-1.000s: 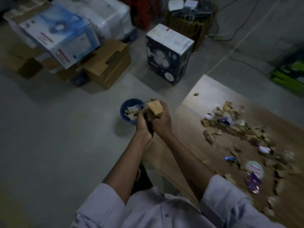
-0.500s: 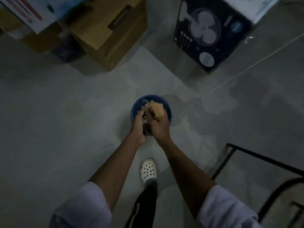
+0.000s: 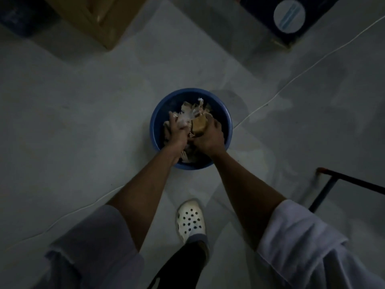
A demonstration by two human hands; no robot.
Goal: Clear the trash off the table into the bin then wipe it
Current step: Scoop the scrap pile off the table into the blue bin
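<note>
A round blue bin (image 3: 226, 130) stands on the grey floor, holding torn paper and cardboard scraps (image 3: 188, 110). Both hands are down inside its mouth, side by side. My left hand (image 3: 177, 130) holds pale crumpled scraps against its fingers. My right hand (image 3: 208, 137) grips a tan piece of cardboard (image 3: 199, 126). The table is out of view.
A brown cardboard box (image 3: 98, 15) sits at the upper left and a dark printed fan box (image 3: 289, 17) at the upper right. A thin white cord (image 3: 291, 80) runs across the floor past the bin. A black metal frame (image 3: 333, 184) stands at right. My white clog (image 3: 190, 220) is below the bin.
My view swung from the table down to the floor and bin. Both hands carried the scraps and cardboard over the bin and lowered them into its mouth.
</note>
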